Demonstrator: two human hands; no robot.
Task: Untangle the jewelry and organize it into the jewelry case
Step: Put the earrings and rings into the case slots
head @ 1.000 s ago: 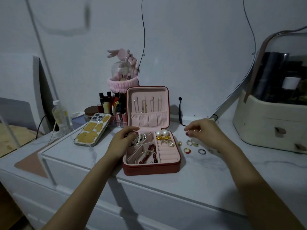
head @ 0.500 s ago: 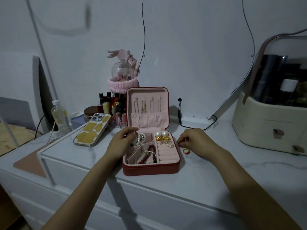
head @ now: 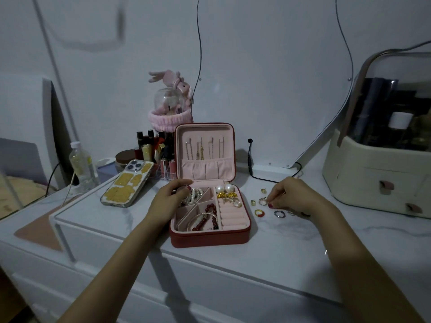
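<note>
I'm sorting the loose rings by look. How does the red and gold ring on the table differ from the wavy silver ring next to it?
The red and gold ring is two-coloured; the wavy silver ring is plain grey metal. The red and gold ring has an even round band, the wavy silver ring an irregular outline. The red and gold ring lies nearer the jewelry case; the silver one lies nearer the right hand. Both lie flat on the table, outside the case.

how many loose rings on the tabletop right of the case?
6 visible: small gold ring farthest back, gold band nearest the case, silver ring at the right hand fingertips, red-gold ring, silver ring, another partly under the hand. More may be hidden.
</note>
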